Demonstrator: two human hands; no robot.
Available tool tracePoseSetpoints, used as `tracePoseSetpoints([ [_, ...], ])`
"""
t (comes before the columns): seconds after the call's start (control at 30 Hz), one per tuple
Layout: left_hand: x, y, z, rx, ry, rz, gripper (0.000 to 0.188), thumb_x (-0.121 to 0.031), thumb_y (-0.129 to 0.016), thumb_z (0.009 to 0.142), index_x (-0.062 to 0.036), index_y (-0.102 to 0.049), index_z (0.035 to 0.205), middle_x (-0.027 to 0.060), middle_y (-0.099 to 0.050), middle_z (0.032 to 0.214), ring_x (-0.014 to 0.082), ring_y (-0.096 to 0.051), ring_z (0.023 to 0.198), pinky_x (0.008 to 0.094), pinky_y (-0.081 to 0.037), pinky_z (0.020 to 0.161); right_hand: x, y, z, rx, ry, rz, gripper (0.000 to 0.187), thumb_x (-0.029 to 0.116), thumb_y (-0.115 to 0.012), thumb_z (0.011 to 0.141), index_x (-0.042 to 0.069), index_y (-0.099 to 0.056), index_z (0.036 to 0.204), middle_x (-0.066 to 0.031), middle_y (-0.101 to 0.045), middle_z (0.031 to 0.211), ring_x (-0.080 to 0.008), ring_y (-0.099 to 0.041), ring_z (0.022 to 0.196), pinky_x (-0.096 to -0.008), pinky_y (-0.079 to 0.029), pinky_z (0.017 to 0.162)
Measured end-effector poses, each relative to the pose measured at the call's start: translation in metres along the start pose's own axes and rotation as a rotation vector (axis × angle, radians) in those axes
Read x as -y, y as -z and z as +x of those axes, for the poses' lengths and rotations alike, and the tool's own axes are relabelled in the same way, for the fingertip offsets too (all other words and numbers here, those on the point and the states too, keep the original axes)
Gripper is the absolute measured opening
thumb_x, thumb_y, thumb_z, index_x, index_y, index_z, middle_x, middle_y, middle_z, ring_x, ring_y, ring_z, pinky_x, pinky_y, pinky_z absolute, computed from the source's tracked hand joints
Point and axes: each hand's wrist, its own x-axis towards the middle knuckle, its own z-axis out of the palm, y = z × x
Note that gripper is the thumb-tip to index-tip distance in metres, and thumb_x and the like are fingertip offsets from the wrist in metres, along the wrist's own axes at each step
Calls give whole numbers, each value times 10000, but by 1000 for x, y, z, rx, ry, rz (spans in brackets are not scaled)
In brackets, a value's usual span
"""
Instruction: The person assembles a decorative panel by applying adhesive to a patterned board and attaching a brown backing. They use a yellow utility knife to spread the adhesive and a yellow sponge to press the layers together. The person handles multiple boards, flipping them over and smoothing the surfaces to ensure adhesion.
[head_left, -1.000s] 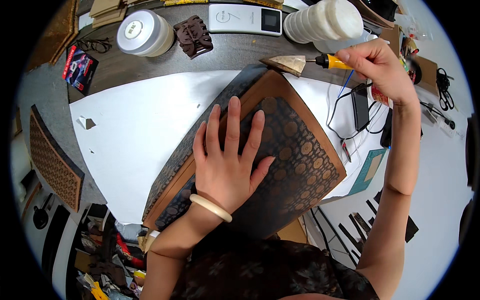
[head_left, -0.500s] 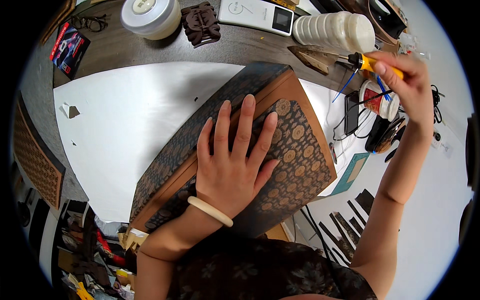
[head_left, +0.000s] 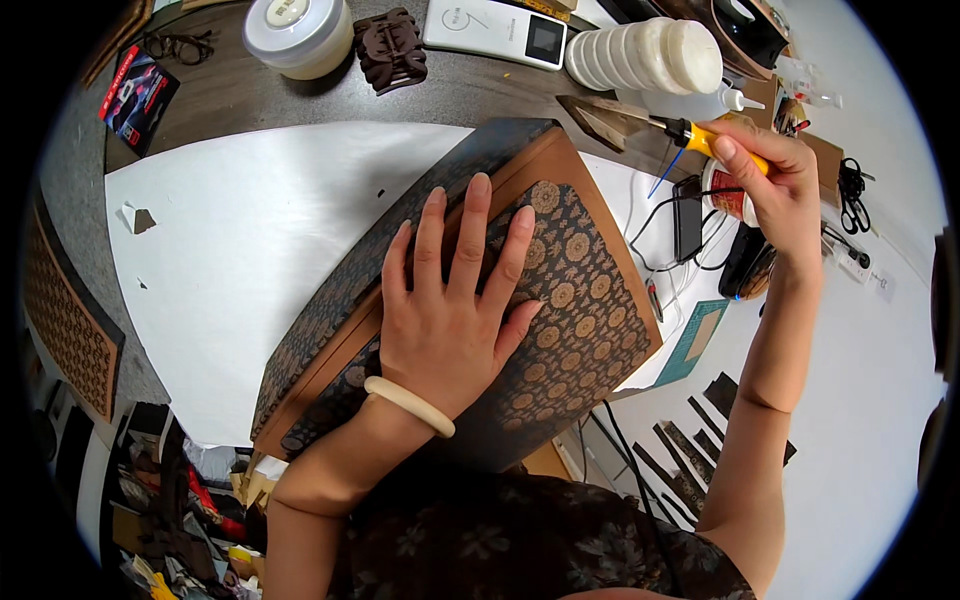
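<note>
A brown box or case (head_left: pixel 580 300) with dark, gold-flowered panels lies tilted across the white sheet in front of me. My left hand (head_left: pixel 445 290) presses flat on its top, fingers spread, a cream bangle round the wrist. At the upper right my right hand (head_left: pixel 775 185) grips a yellow-handled tool (head_left: pixel 735 147), which has a black collar and a metal shaft and resembles a soldering iron. Its shaft points left, and the end is at a brown wedge-shaped piece (head_left: pixel 592 122); whether they touch I cannot tell.
A white ribbed bottle (head_left: pixel 640 57), a white device with a dark screen (head_left: pixel 495 32), a dark hair claw (head_left: pixel 390 50) and a round tub (head_left: pixel 298 38) line the far side. Cables and a black phone-like slab (head_left: pixel 688 220) lie right of the box. A white sheet (head_left: pixel 230 270) spreads leftward.
The whole view has shifted slightly, so things sit further left. My right hand has come a little toward me, keeping hold of the tool. My left hand stays on the box.
</note>
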Motion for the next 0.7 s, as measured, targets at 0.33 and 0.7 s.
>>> tracePoseSetpoints([
  [0.33, 0, 1, 0, 13, 4, -17, 715, -424, -594, 915, -182, -324, 1532, 177, -242, 1596, 407, -364, 1359, 546, -342, 1065, 8, -10, 0, 77, -60, 62, 240, 201, -693, 944, -4, -748, 1057, -35, -723, 853, -58, -589, 755, -211, -473, 673],
  [0.7, -1, 0, 0, 6, 11, -19, 713, -426, -601, 910, -183, -337, 1526, 174, -243, 1597, 406, -357, 1366, 543, -342, 1064, -3, -30, -26, -66, -133, 168, 243, 206, -686, 951, -10, -748, 1044, -44, -732, 906, -61, -604, 820, -211, -488, 731],
])
